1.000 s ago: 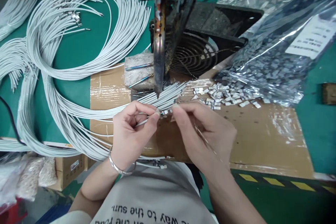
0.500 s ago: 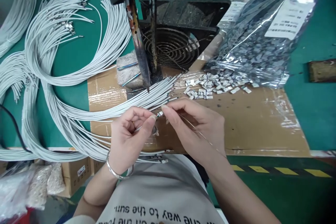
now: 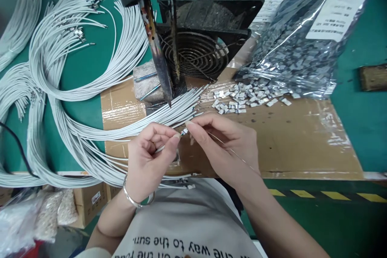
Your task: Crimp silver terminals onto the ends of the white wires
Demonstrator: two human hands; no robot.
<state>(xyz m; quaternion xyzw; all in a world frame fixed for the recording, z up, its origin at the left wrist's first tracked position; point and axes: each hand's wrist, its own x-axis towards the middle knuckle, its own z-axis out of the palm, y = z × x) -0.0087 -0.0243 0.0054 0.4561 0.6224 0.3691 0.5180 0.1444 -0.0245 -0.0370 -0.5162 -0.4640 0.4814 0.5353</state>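
My left hand [image 3: 151,155] pinches the end of a white cable [image 3: 159,149] between thumb and forefinger. At that end sits a small silvery-white connector [image 3: 184,131], with a bit of coloured wire showing beside it. The thumb and fingertips of my right hand [image 3: 228,149] close on the connector's other side. A thin solder wire [image 3: 242,159] runs from behind the right fingers across that hand toward the wrist. Just above both hands, the tip of a soldering iron [image 3: 165,82] points down, apart from the connector.
White cables [image 3: 136,127] lie bundled under the iron and to the left. Loose connectors [image 3: 238,98] are heaped on the cardboard [image 3: 302,141], beside a silvery bag [image 3: 290,56] of more. Behind the iron stands a black fan [image 3: 196,54]. A sponge-like block [image 3: 146,80] sits left of it.
The hands hold nearly the same pose, fingertips still together at the connector. Coloured wire at the cable end shows slightly more clearly. The camera view has shifted a little.
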